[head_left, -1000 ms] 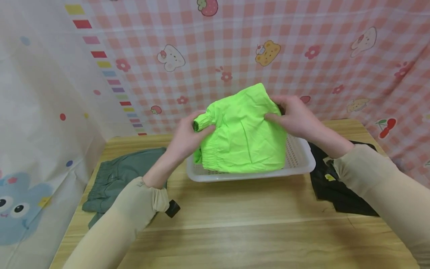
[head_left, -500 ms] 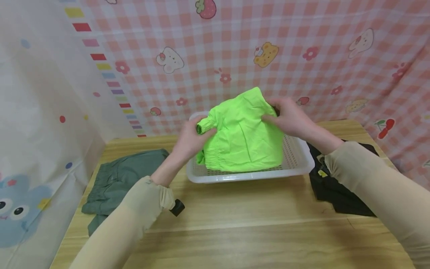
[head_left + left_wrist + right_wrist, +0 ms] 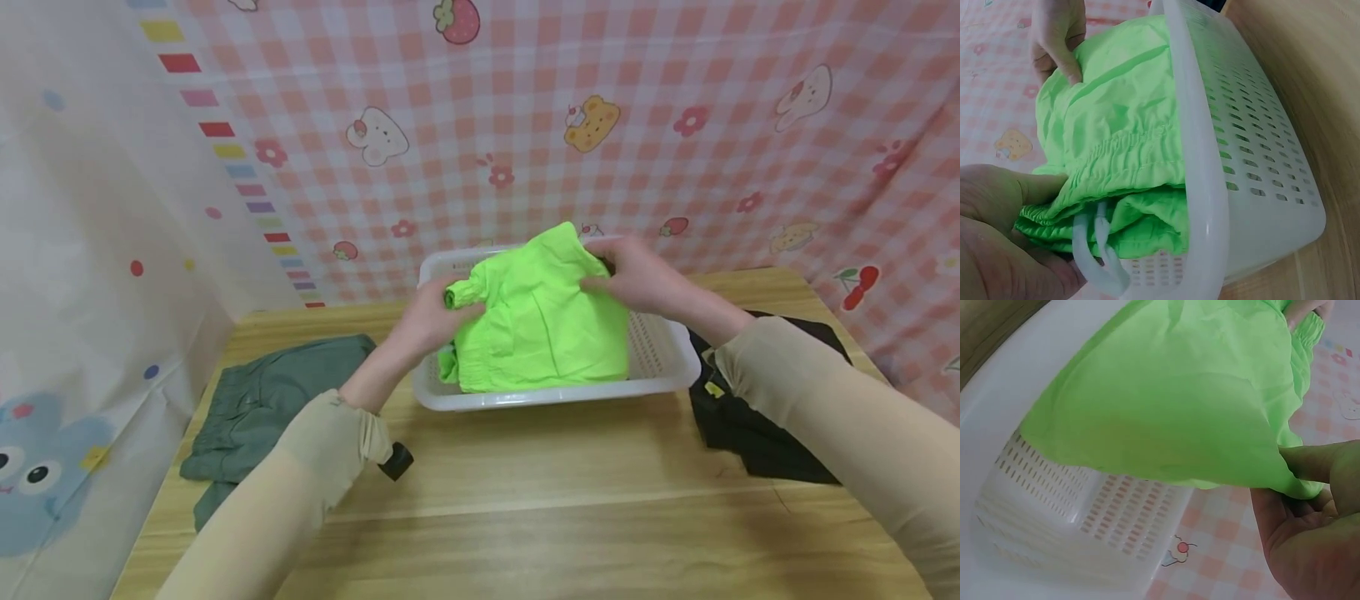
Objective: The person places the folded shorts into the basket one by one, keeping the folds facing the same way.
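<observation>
Folded neon-green pants (image 3: pixel 543 325) with a gathered elastic waistband are lowered part way into a white plastic basket (image 3: pixel 555 401). My left hand (image 3: pixel 431 318) grips their left end, thumb on top of the cloth. At the upper right edge my right hand (image 3: pixel 637 277) pinches the cloth between thumb and fingers. In the left wrist view a pale drawstring (image 3: pixel 1084 247) loops out of the waistband. The right wrist view shows the smooth folded cloth (image 3: pixel 1166 406) hanging over the basket's slotted floor (image 3: pixel 1122 515).
A folded grey-green garment (image 3: pixel 281 387) with an elastic waist lies on the wooden table (image 3: pixel 540 517) left of the basket. To its right a black garment (image 3: pixel 765 433) lies partly under my right arm. A checked curtain (image 3: pixel 480 108) hangs behind the basket.
Both hands have moved down with the green pants, which now sit lower in the basket. More of the basket's back rim shows. Both hands keep their hold.
</observation>
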Action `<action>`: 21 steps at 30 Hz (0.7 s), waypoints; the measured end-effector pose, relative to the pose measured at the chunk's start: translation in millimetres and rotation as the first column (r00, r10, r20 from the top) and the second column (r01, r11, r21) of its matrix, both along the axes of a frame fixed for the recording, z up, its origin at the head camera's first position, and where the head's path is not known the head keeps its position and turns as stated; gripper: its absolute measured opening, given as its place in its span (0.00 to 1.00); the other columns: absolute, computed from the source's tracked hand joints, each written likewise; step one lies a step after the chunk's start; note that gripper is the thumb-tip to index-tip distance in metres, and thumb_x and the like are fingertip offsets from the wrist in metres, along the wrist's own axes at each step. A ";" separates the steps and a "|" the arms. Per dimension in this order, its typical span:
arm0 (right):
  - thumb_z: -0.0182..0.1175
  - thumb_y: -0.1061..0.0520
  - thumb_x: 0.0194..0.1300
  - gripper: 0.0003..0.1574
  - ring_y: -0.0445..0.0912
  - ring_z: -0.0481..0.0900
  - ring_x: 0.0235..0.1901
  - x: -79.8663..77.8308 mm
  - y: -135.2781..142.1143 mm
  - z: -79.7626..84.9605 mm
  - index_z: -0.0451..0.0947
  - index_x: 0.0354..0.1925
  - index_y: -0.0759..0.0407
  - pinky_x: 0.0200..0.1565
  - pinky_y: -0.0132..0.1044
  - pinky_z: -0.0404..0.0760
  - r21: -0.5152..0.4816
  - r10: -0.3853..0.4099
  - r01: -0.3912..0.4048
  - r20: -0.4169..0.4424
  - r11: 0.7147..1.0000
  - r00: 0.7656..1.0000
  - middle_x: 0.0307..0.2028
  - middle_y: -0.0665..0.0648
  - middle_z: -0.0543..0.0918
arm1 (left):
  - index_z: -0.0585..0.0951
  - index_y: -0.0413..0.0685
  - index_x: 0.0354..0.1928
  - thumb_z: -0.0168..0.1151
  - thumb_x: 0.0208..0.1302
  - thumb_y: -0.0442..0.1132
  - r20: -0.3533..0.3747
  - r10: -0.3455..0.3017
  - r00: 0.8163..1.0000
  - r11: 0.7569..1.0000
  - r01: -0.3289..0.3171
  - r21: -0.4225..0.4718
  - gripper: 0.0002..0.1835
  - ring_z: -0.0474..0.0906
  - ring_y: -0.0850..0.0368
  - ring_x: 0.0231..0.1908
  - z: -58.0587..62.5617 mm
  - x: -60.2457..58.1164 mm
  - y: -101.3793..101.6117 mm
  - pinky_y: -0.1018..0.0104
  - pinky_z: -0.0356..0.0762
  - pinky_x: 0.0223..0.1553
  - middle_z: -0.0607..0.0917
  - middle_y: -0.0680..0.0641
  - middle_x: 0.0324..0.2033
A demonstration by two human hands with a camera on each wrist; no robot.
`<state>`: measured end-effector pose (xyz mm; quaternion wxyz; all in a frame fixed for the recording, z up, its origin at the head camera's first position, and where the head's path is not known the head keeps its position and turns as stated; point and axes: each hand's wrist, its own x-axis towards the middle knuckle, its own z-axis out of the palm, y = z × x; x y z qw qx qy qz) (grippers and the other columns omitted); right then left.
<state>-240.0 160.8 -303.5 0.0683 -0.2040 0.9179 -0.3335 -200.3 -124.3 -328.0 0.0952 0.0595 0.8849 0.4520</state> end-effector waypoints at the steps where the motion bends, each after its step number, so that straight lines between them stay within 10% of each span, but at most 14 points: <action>1: 0.62 0.63 0.73 0.18 0.50 0.82 0.43 -0.4 0.1 -0.9 0.81 0.59 0.67 0.41 0.32 0.81 0.006 0.006 -0.006 0.003 1.000 1.000 0.50 0.67 0.87 | 0.74 0.44 0.73 0.61 0.76 0.42 0.012 -0.004 1.000 1.000 0.004 -0.011 0.27 0.76 0.42 0.70 -0.4 -0.4 -0.4 0.46 0.74 0.74 0.80 0.40 0.69; 21: 0.64 0.64 0.72 0.24 0.53 0.83 0.48 -1.5 2.8 -18.4 0.79 0.64 0.70 0.50 0.43 0.84 0.086 0.105 -0.107 0.031 0.991 0.994 0.56 0.70 0.87 | 0.68 0.42 0.77 0.60 0.76 0.41 0.086 -0.073 0.994 0.988 0.084 -0.132 0.31 0.72 0.38 0.73 -19.9 -2.7 -1.4 0.41 0.73 0.75 0.74 0.37 0.74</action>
